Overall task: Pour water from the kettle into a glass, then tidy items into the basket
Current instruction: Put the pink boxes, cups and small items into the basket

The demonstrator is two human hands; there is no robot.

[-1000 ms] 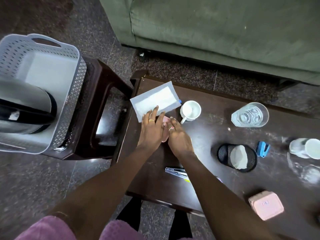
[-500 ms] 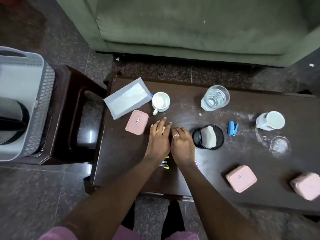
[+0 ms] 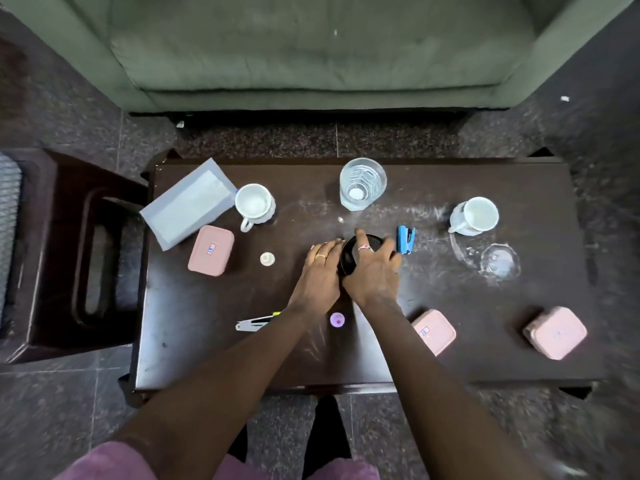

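My left hand (image 3: 320,271) and my right hand (image 3: 374,271) wrap around a black mesh pen cup (image 3: 349,254) in the middle of the dark table (image 3: 485,358), one hand on each side. A glass with water (image 3: 362,183) stands behind it. Only a sliver of the grey basket (image 3: 8,216) shows at the far left edge, on a dark stool (image 3: 69,258). The kettle is out of view.
On the table lie a white envelope (image 3: 188,204), two white mugs (image 3: 254,204) (image 3: 476,216), a blue stapler (image 3: 406,239), three pink boxes (image 3: 210,250) (image 3: 434,330) (image 3: 556,332), a clear lid (image 3: 500,261), small caps, and a cutter (image 3: 254,322). A green sofa (image 3: 311,46) sits behind.
Both hands moved right from the pink box beside the envelope to the black mesh cup and closed around it. The view swung right, taking most of the basket out of frame.
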